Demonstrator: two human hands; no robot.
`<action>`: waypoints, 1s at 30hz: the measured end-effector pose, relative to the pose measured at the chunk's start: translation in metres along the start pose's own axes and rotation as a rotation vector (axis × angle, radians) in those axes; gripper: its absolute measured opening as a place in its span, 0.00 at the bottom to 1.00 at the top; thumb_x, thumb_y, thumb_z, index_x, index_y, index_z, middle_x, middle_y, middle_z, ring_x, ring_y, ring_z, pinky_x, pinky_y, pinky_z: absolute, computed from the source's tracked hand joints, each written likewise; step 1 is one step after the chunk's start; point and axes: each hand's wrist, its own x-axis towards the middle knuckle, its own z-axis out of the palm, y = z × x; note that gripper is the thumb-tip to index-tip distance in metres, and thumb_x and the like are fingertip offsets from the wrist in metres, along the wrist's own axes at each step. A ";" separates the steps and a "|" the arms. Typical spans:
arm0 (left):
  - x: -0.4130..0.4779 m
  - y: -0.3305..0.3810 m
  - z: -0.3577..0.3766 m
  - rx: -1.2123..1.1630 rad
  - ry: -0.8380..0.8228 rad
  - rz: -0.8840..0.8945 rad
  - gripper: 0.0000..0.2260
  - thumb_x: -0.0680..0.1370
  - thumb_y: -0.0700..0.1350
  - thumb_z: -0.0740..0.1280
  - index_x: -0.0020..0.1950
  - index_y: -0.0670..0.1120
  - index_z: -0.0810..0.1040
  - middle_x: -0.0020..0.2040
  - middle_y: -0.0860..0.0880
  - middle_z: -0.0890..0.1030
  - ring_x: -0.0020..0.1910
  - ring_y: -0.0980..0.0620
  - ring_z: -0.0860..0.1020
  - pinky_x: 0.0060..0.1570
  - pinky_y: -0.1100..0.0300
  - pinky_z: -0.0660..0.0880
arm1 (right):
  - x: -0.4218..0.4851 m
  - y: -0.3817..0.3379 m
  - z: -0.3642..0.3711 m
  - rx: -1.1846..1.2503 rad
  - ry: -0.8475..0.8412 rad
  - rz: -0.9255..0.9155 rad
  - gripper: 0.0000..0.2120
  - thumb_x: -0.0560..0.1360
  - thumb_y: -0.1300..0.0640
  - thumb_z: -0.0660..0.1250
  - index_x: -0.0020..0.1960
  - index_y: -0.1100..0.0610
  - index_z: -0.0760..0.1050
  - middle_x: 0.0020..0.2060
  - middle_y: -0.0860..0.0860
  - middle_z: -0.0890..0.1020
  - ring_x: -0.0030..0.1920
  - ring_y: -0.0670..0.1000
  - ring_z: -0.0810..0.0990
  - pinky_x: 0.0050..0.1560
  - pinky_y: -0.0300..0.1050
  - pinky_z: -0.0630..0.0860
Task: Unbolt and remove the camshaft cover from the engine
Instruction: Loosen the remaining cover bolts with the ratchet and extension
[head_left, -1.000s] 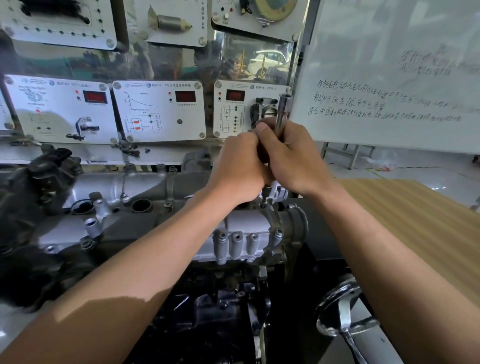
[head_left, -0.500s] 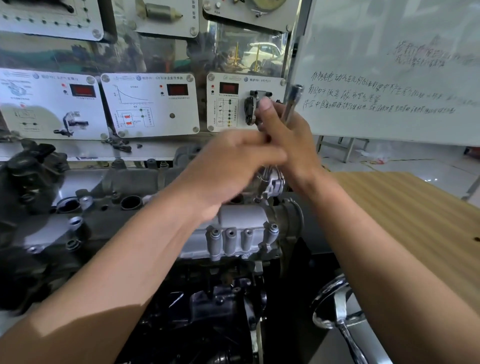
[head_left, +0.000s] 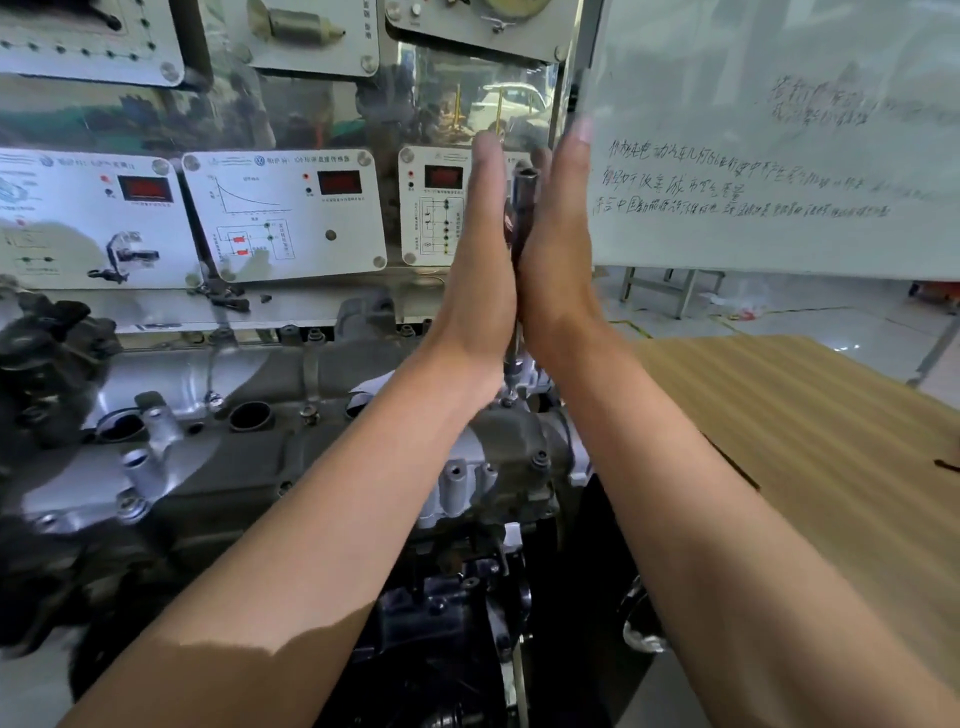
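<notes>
Left hand and right hand, fingers straight, sandwiched an upright dark metal socket driver at the grey cast camshaft cover's right end, likely spinning out a bolt; next, lift it clear.

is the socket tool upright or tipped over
Upright: the long dark metal socket driver stands near vertical, pressed between the flat left hand and right hand, tip down at the grey engine.

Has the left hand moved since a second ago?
Yes, upward. The left hand gripped the tool bar below the white display panel; now it lies flat, fingers up across that panel, pressing the bar against the right hand.
</notes>
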 end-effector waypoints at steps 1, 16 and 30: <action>0.003 0.001 0.001 -0.017 0.053 0.009 0.29 0.84 0.63 0.45 0.79 0.49 0.61 0.78 0.54 0.64 0.77 0.58 0.62 0.74 0.61 0.63 | -0.005 -0.001 0.006 0.007 0.006 -0.021 0.34 0.78 0.31 0.42 0.79 0.47 0.54 0.77 0.41 0.58 0.73 0.33 0.58 0.70 0.39 0.57; 0.001 -0.009 -0.011 0.112 -0.101 -0.030 0.32 0.80 0.70 0.43 0.67 0.56 0.77 0.67 0.60 0.77 0.71 0.61 0.69 0.76 0.50 0.59 | -0.002 -0.003 -0.001 0.094 0.075 0.061 0.30 0.80 0.33 0.41 0.56 0.40 0.81 0.47 0.31 0.83 0.51 0.29 0.78 0.61 0.42 0.72; -0.017 -0.024 -0.025 -0.100 -0.233 -0.147 0.37 0.78 0.71 0.47 0.73 0.46 0.72 0.68 0.56 0.78 0.69 0.62 0.73 0.68 0.58 0.68 | 0.003 0.006 -0.008 -0.054 0.169 0.192 0.16 0.74 0.45 0.70 0.42 0.59 0.80 0.38 0.47 0.83 0.38 0.41 0.81 0.42 0.38 0.76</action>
